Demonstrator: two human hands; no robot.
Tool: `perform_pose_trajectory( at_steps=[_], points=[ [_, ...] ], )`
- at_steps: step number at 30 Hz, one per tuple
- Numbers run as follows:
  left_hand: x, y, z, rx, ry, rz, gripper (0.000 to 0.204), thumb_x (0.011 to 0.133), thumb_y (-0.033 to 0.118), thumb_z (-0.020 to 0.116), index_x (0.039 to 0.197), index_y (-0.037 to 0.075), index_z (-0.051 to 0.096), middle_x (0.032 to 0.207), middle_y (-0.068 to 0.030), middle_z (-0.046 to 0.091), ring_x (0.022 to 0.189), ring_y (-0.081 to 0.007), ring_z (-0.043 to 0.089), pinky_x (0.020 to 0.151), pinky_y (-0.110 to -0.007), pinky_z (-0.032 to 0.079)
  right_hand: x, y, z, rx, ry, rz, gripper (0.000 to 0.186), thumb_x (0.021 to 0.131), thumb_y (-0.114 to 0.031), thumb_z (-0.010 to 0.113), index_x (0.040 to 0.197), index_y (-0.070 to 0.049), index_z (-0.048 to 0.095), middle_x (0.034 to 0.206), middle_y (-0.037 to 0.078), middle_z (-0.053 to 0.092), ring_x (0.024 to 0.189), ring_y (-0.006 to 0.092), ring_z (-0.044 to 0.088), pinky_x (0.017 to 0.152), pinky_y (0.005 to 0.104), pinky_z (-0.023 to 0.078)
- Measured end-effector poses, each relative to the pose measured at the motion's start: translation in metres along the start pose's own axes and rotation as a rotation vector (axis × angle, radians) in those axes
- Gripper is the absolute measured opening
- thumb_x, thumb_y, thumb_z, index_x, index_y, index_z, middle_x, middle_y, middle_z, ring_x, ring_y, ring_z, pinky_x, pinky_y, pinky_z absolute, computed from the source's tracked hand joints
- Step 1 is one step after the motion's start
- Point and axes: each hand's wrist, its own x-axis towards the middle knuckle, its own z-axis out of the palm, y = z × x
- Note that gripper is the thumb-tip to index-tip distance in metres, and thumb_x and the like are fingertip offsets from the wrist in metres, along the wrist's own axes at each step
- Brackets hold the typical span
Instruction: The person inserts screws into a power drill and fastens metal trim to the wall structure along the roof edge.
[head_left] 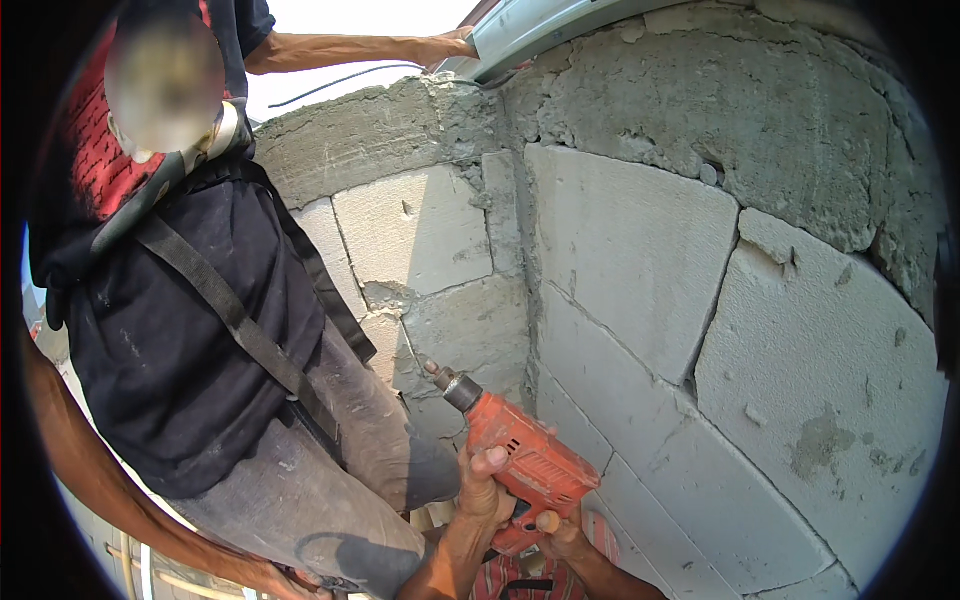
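A red-orange power drill [535, 455] is held in front of me, tilted up toward the left. My left hand [482, 487] is wrapped round the underside of its body. At the rear grip, my right hand [563, 535] is closed, its fingers partly hidden behind the drill. From the dark chuck [461, 391] a thin drill bit [412, 345] points up and away. Its tip shows in front of the block wall [456, 325] near the corner; whether it touches the wall I cannot tell.
A co-worker in dark clothes [190, 330] stands close on the left, one hand [450, 48] on a light metal profile [530, 35] atop the wall. White block walls [630, 250] meet in a corner, with rough grey concrete [690, 90] above. A dark strap [235, 310] hangs across the co-worker.
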Motion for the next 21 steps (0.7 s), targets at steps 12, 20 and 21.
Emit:
perform_pose_trajectory(
  at_steps=[12, 20, 21],
  points=[
    [0.001, 0.002, -0.004, 0.130, -0.101, -0.068, 0.082, 0.069, 0.037, 0.077, 0.126, -0.008, 0.041, 0.114, -0.0235, 0.057, 0.107, -0.0346, 0.061, 0.092, -0.048, 0.053, -0.009, 0.000, 0.002, 0.122, 0.030, 0.087, 0.055, 0.079, -0.007, 0.068, 0.128, 0.004, 0.045, 0.106, 0.015, 0.060, 0.088, 0.0234, 0.064, 0.075, 0.0383, 0.059],
    [0.004, 0.013, -0.017, 0.390, -0.187, -0.070, 0.098, 0.064, 0.059, 0.080, 0.125, -0.007, 0.044, 0.114, -0.0187, 0.058, 0.104, -0.0273, 0.061, 0.085, -0.038, 0.055, -0.004, -0.010, 0.010, 0.027, 0.003, 0.055, 0.052, 0.080, -0.020, 0.071, 0.121, 0.005, 0.050, 0.100, 0.016, 0.061, 0.088, 0.0219, 0.063, 0.075, 0.0358, 0.058],
    [0.004, 0.012, -0.025, 0.437, -0.178, -0.078, 0.101, 0.061, 0.063, 0.080, 0.126, -0.007, 0.045, 0.114, -0.0161, 0.058, 0.102, -0.0250, 0.061, 0.084, -0.036, 0.053, -0.005, -0.010, 0.009, 0.033, 0.003, 0.070, 0.052, 0.080, -0.019, 0.070, 0.121, 0.005, 0.050, 0.101, 0.016, 0.062, 0.088, 0.0223, 0.063, 0.075, 0.0363, 0.058]
  ],
)
